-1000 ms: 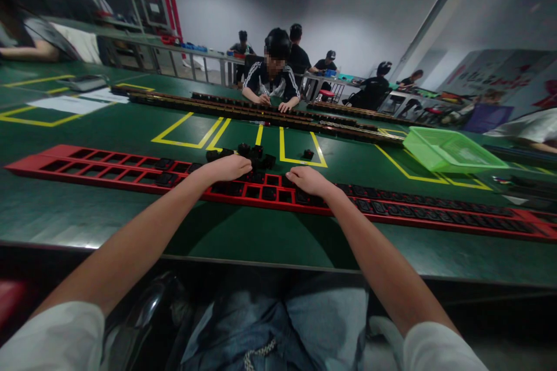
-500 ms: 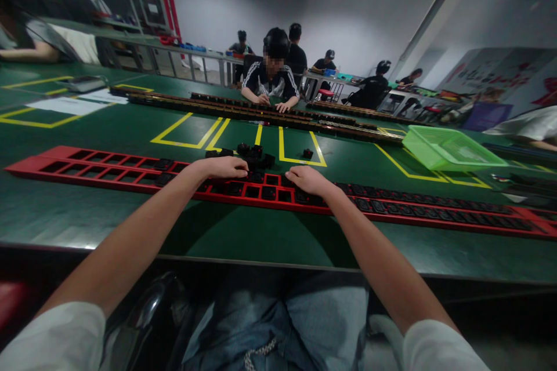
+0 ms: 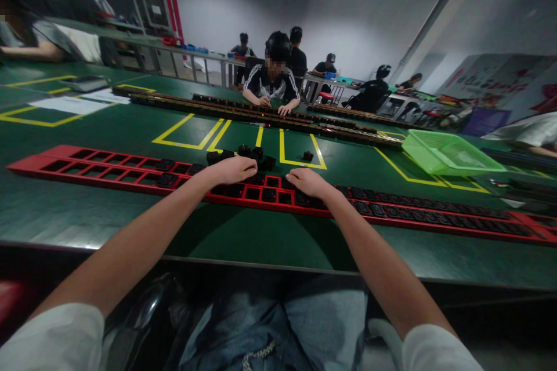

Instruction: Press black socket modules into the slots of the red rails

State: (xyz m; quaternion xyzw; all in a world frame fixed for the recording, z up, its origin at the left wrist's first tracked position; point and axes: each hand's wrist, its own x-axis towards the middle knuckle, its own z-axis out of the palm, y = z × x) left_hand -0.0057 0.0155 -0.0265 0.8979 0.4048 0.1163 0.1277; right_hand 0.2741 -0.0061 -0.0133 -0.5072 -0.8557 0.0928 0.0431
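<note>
A long red frame [image 3: 37,162] with two rows of square openings lies across the green table in front of me. Black square pieces [image 3: 376,208] fill its right-hand stretch, while many openings at the left are bare. My left hand [image 3: 235,170] is over the frame's middle, fingers closed together beside a pile of loose black pieces [image 3: 246,151]; whatever is in them is hidden. Just right of some bare openings, my right hand [image 3: 307,181] rests on the frame with curled fingers, their tips hidden from me. One lone black piece [image 3: 308,156] sits behind the frame.
A light green plastic basket [image 3: 420,153] stands at the right. Long dark strips [image 3: 174,105] stretch across the table's far side, where a co-worker [image 3: 274,75] handles them. White papers [image 3: 65,105] and yellow tape outlines [image 3: 300,161] are on the table.
My left hand has shifted slightly to the right over the frame, near the loose pieces. My right hand stays in about the same place.
</note>
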